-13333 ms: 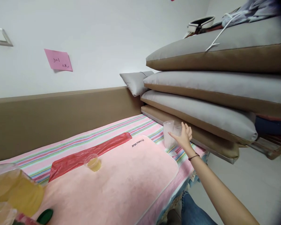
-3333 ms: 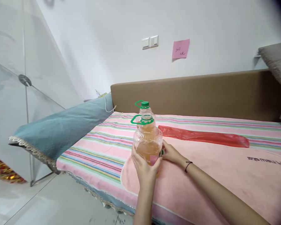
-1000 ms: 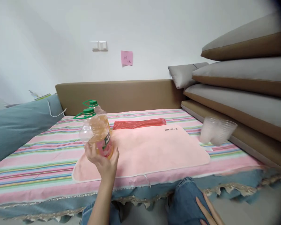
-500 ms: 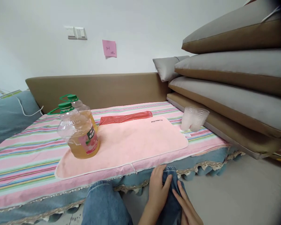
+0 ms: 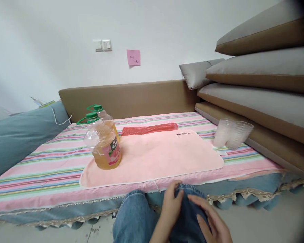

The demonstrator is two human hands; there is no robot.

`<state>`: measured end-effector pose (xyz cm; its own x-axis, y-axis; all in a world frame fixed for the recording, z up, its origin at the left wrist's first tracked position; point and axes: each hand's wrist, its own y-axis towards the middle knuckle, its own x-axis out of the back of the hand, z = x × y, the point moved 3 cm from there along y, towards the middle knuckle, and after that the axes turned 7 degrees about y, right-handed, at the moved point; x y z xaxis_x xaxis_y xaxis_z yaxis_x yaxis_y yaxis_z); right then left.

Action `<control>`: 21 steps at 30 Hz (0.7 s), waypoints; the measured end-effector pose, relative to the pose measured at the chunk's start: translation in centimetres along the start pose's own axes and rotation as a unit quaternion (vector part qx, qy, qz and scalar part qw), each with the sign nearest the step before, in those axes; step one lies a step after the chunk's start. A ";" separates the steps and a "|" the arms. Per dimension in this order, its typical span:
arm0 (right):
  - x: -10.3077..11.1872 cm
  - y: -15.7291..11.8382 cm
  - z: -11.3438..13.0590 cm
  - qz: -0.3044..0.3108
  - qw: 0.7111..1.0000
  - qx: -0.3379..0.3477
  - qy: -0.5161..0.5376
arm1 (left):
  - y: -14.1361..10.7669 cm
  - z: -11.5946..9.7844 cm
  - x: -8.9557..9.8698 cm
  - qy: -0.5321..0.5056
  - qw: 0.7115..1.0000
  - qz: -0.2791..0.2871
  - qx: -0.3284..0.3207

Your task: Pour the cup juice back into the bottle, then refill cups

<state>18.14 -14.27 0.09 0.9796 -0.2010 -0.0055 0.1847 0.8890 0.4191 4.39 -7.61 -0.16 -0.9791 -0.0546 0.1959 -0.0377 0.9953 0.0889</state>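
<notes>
My left hand (image 5: 171, 201) rests on the top of my right denim-covered knee (image 5: 190, 209), its thumb apart from the fingers. Along the outer side of the same knee lies my right hand (image 5: 212, 217), fingers extended and thumb spread, holding nothing. Beyond the knees, a pink mat (image 5: 154, 157) is spread on a striped bed sheet. At the mat's left stand two clear bottles with green caps, the front bottle (image 5: 105, 150) labelled and partly filled with amber liquid, partly covering the rear bottle (image 5: 106, 118). Two stacks of clear plastic cups (image 5: 223, 133) (image 5: 239, 135) stand right of the mat.
A flattened red plastic bag (image 5: 150, 128) lies along the mat's back edge. Thick grey-brown cushions (image 5: 263, 98) are piled at the right. A blue bolster (image 5: 32, 130) lies at the left, and a brown headboard (image 5: 129, 99) runs along the wall.
The view has shifted, so the bottles, mat and cups appear farther right. My right hand has moved slightly away from my left, its thumb now spread wider. My left hand stays on the knee.
</notes>
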 end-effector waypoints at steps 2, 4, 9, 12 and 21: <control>-1.2 4.7 0.9 0.023 0.999 -0.024 -0.007 | 3.0 -1.6 2.1 -0.008 1.000 -0.004 0.004; -3.0 10.6 1.1 0.045 0.995 -0.068 0.054 | 6.8 -3.1 4.6 -0.015 1.000 -0.008 0.010; -8.9 21.7 -2.5 0.162 0.945 -0.241 0.154 | 15.0 -4.0 9.9 -0.038 0.997 -0.037 0.059; -11.0 23.0 -5.2 0.172 0.940 -0.265 0.133 | 16.6 -2.7 11.2 -0.055 0.994 -0.014 0.098; -13.1 21.2 -6.6 0.241 0.887 -0.336 0.206 | 14.6 -1.4 11.6 -0.139 0.958 0.145 0.205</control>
<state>9.76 9.86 3.06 0.8780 0.3140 -0.3613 -0.3939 0.9028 -0.1726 -7.19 6.20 4.76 -0.9736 0.1954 -0.1177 0.2240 0.9165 -0.3314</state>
